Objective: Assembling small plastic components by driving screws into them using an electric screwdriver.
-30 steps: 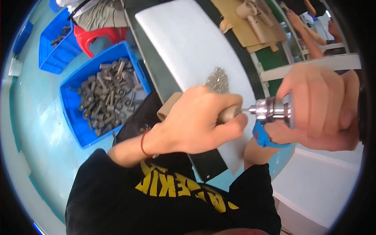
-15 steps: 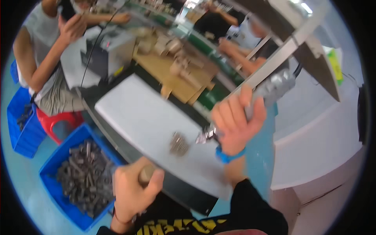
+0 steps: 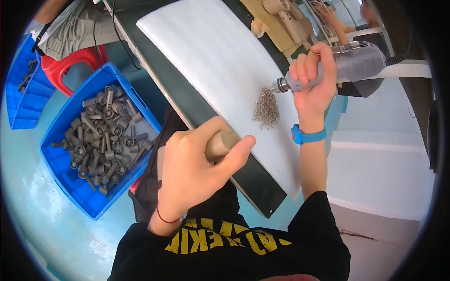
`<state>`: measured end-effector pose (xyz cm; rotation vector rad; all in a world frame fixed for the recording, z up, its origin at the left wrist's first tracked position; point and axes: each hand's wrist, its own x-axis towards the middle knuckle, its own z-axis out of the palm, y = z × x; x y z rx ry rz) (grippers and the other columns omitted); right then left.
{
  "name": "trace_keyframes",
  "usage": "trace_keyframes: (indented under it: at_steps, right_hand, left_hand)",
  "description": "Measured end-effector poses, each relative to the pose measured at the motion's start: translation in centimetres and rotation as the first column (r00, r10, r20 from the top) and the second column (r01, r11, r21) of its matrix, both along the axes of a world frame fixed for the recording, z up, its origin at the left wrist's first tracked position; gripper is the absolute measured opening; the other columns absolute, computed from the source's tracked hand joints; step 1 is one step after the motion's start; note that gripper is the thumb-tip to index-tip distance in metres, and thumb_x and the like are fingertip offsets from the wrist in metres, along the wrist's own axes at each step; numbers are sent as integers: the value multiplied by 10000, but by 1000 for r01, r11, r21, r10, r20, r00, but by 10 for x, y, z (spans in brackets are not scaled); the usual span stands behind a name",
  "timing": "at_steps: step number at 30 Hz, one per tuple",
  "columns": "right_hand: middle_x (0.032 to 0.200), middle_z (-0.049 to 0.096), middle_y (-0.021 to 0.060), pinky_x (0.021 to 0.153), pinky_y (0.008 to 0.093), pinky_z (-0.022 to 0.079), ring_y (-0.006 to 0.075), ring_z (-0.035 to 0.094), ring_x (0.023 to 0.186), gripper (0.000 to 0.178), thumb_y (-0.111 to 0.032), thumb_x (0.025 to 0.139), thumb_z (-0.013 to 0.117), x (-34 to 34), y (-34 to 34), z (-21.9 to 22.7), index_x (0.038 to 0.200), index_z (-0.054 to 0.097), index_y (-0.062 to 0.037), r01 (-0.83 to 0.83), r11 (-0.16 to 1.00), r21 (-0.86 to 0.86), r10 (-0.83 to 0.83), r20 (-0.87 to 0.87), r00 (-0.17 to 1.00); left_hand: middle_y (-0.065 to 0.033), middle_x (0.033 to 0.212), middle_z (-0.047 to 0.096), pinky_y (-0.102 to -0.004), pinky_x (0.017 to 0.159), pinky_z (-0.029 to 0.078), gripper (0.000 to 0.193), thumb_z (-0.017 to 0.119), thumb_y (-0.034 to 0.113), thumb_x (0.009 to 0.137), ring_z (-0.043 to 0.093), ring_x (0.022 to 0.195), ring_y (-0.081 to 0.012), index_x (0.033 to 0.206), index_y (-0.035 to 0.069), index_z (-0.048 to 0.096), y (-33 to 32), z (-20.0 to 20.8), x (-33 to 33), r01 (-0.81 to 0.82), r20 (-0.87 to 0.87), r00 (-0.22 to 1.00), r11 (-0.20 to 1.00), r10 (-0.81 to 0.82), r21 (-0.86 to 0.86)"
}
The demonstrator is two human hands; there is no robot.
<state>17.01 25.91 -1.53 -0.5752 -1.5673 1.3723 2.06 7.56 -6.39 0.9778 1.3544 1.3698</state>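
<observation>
My right hand [image 3: 313,79] is closed round the grey body of an electric screwdriver [image 3: 358,63]. Its tip points left and reaches the edge of a small heap of screws [image 3: 266,110] on a white foam sheet [image 3: 211,51]. Whether a screw sits on the tip I cannot make out. Nearer to me, my left hand [image 3: 197,164] is wrapped round a tan, rounded plastic part [image 3: 221,144]. One end of that part shows between thumb and fingers; most of the rest is hidden by the palm.
A blue bin [image 3: 136,105] full of dark grey-brown plastic parts [image 3: 105,136] stands left of the dark table edge [image 3: 262,189]. Behind it are a red stool [image 3: 70,65] and another blue bin [image 3: 30,100]. Tan parts [image 3: 286,18] lie on cardboard at the back. Other people sit nearby.
The view has tipped down toward the table and my lap. My right hand has brought the screwdriver's tip to the screws. My left hand still holds the tan part.
</observation>
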Motion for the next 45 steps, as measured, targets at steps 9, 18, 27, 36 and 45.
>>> trace_keyframes:
  at_steps: [9,18,27,36,45]
  right_hand:
    - [590,309,-52,545,253,303,71,302,522,227,-284,984,496,-2,5,0,965,562,-68,44,999,14,-44,-12,999]
    - [582,316,-53,523,250,305,71,314,517,227,-279,985,501,-1,7,11,925,559,-68,-102,995,1,101,-151,983]
    - [588,307,-51,529,248,304,70,305,518,213,-263,980,515,0,4,8,946,550,-55,-13,1000,21,14,-72,997]
    - [570,371,-58,521,253,331,75,356,494,278,-320,990,477,9,-10,39,1003,578,-61,-283,959,-11,269,-276,923]
    - [596,532,-39,502,143,469,41,537,462,228,-228,869,643,12,-46,90,974,534,-58,-392,920,-3,315,-593,741]
  left_hand:
    - [-27,586,585,-208,529,418,276,817,167,752,535,547,-66,719,11,592,4,-5,7,41,-64,997,999,-40,12]
    - [-42,665,639,-215,584,475,189,800,90,759,603,611,-81,780,3,634,6,-7,10,-38,-95,995,999,41,33]
    - [-58,747,678,-218,637,502,157,776,58,776,639,683,-87,866,-5,663,-1,2,13,-25,-90,996,1000,25,2]
    - [2,734,637,-189,586,430,284,771,40,770,564,633,-39,1041,23,688,0,19,4,-65,-74,995,991,74,116]
    - [38,608,574,-173,527,350,360,753,8,769,494,547,-5,1122,-5,681,15,52,5,72,169,977,942,-133,329]
